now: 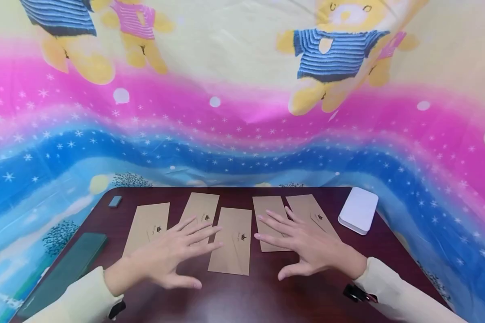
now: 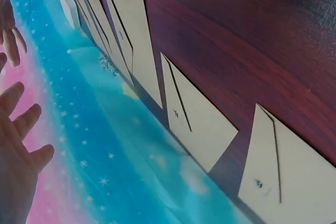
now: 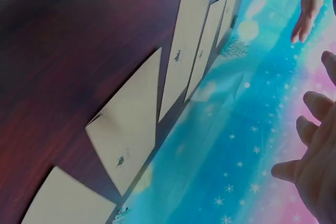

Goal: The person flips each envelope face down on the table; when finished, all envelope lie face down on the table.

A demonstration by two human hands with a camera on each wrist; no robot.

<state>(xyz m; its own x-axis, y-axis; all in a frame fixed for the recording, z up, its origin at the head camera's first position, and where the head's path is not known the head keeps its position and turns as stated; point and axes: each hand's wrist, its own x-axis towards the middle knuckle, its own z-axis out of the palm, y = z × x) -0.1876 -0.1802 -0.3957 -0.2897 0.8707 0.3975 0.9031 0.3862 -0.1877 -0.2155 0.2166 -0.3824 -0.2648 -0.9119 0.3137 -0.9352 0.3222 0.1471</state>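
Note:
Several brown kraft-paper envelopes, each with a small black crown print, lie apart on the dark table. The middle envelope [image 1: 232, 242] is between my hands. My left hand [image 1: 167, 255] is held over the table with fingers spread, overlapping the leftmost envelope [image 1: 145, 222] and the one beside it [image 1: 200, 207] in the head view. On the other side, my right hand [image 1: 309, 244] also has its fingers spread and overlaps two envelopes, the inner one [image 1: 266, 204] and the outer one [image 1: 313, 213]. Neither hand holds anything. Both wrist views show the hands raised above the envelopes.
A white rounded box [image 1: 359, 211] stands at the table's back right. On the left lie a dark green flat case [image 1: 70, 264] and a small blue-grey block [image 1: 115, 201]. Behind the table [image 1: 242, 298] hangs a bear-patterned cloth [image 1: 234, 134].

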